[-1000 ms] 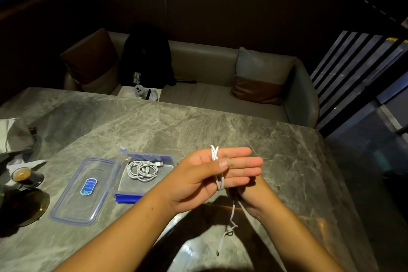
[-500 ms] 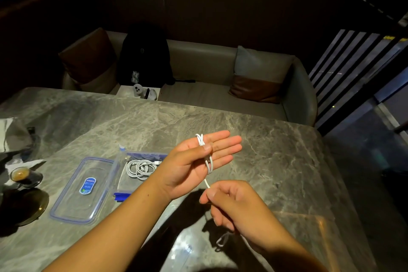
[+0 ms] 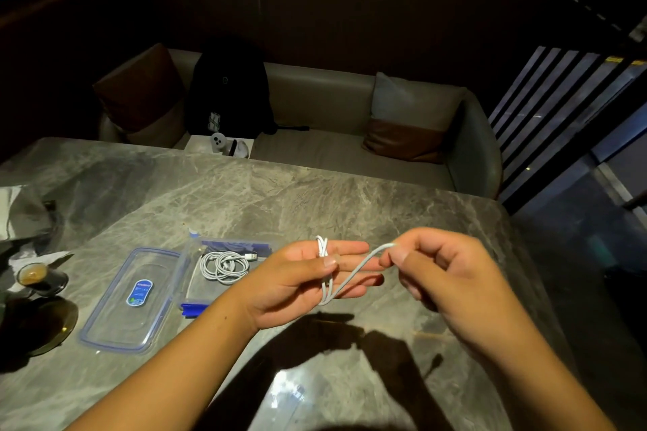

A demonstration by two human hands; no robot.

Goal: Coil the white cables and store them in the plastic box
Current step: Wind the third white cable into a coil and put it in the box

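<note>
The person stands over the grey marble tabletop [image 3: 350, 206] with both hands raised just above it. The left hand [image 3: 301, 280] is held out with its fingers straight and together, and a white cable [image 3: 353, 271] is wrapped in a few turns around them. The thumb presses down on those turns and pins them against the fingers. The right hand [image 3: 448, 276] pinches the free stretch of the same cable between thumb and forefinger, just beside the left fingertips, so a short slack span runs between the two hands. Whether the plug end is inside that pinch I cannot tell.

Off to the left the plastic box [image 3: 197, 292] sits open on the tabletop. A coiled cable [image 3: 224, 264] already lies inside it, and the lid [image 3: 129, 301] lies flat alongside the box.

The cable looks thin, light and limp. It bends easily around the fingers, but it seems springy enough for the loops to slacken if the thumb lets go. A smooth jacket like that will likely slide under a loose grip. The safest hold is probably across all the turns at once, where the thumb already sits, with the other hand guiding the tail close to the coil. Pulling hard near the plug could strain it, so light tension should be enough.
</note>
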